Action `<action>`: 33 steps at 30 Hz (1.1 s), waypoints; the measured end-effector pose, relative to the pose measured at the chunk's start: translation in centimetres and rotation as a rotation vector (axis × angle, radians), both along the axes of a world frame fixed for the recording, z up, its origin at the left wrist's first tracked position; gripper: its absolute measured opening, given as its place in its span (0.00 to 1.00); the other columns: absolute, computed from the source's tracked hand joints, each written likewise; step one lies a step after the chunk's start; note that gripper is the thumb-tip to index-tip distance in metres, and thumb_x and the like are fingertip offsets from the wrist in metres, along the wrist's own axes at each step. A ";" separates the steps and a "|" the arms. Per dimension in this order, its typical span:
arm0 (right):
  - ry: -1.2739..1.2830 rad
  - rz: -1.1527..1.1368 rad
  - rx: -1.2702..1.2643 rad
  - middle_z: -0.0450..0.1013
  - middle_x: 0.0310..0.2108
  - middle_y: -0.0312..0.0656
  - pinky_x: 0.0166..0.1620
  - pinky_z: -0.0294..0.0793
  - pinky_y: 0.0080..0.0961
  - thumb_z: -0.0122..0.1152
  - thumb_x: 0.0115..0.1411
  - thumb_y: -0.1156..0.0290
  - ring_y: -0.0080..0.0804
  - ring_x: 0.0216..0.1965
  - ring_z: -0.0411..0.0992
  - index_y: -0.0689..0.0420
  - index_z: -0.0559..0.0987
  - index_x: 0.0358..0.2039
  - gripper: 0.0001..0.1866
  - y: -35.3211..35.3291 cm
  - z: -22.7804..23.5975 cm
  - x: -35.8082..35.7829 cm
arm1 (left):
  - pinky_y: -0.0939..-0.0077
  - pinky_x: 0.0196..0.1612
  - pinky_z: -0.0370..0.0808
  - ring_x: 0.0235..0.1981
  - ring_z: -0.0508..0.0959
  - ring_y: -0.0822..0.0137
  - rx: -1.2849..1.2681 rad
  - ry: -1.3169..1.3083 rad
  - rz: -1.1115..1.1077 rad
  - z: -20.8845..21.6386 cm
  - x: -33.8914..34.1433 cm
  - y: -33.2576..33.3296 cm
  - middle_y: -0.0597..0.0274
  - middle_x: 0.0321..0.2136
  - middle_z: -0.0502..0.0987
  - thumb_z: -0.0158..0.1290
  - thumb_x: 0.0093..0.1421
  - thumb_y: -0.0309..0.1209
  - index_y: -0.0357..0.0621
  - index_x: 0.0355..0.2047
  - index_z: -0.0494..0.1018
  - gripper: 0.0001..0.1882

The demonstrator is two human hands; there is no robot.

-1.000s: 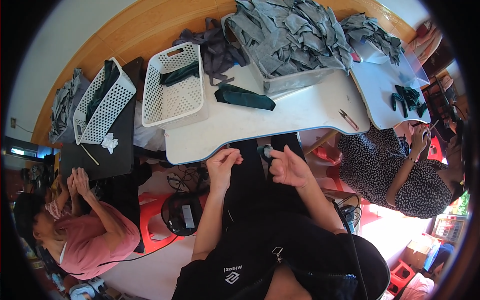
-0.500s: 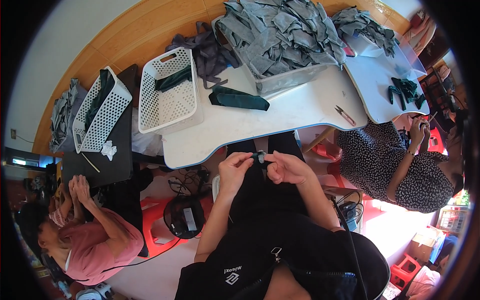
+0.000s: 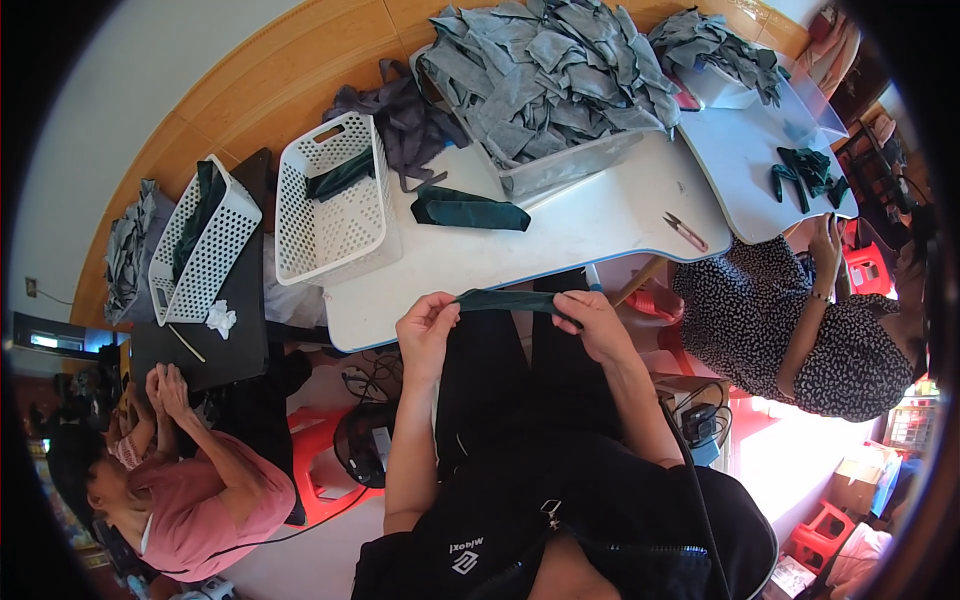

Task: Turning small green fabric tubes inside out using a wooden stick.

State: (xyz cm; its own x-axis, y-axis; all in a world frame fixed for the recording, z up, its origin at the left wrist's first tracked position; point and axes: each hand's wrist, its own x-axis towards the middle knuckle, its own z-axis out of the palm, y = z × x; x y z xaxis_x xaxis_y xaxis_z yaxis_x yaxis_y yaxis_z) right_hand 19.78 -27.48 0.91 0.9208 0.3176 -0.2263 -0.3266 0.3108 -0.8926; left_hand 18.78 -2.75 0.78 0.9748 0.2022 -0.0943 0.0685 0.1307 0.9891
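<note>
A dark green velvety fabric strip (image 3: 508, 300) is stretched level between my two hands, above my lap and just off the table's near edge. My left hand (image 3: 428, 325) pinches its left end between thumb and fingers. The right end is gripped in my right hand (image 3: 592, 325), with a short bit of cloth showing by the fingers. Beyond them on the white table (image 3: 450, 262) lies another dark green fabric piece (image 3: 470, 209), folded flat. Thread snips (image 3: 686, 231) rest toward the table's right side.
A white perforated basket (image 3: 335, 215) holding green cloth stands at the left. Behind is a large bin (image 3: 575, 165) heaped with grey-green fabric pieces, beside purple-grey strips (image 3: 395, 120). One person in pink (image 3: 215, 500) sits left; another in a patterned dress (image 3: 800, 330) sits right.
My hands have moved apart. The green fabric, earlier a small bunch at my fingertips, is now drawn out long between them.
</note>
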 end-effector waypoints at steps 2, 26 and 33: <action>0.046 0.122 -0.002 0.67 0.17 0.30 0.23 0.51 0.14 0.55 0.62 0.65 0.13 0.19 0.58 0.59 0.78 0.23 0.14 -0.4 0.0 0.1 | 0.85 0.32 0.70 0.26 0.73 0.76 -0.029 -0.048 -0.009 0.0 0.6 0.2 0.64 0.27 0.76 0.54 0.57 0.19 0.34 0.35 0.74 0.05; -1.141 -1.066 -1.357 0.75 0.37 0.38 0.44 0.65 0.33 0.68 0.47 0.64 0.37 0.40 0.69 0.51 0.82 0.37 0.15 1.3 13.2 26.1 | 0.73 0.42 0.77 0.43 0.78 0.60 0.405 0.070 -0.216 -1.1 -2.6 -3.0 0.46 0.49 0.70 0.54 0.58 0.25 0.38 0.60 0.58 0.30; -1.160 -0.747 -1.488 0.73 0.45 0.35 0.45 0.64 0.37 0.63 0.51 0.63 0.40 0.45 0.67 0.50 0.80 0.34 0.10 1.2 12.4 28.9 | 0.75 0.44 0.76 0.42 0.78 0.64 0.365 0.112 -0.316 -1.6 -3.0 -3.7 0.50 0.46 0.74 0.55 0.58 0.27 0.37 0.52 0.69 0.21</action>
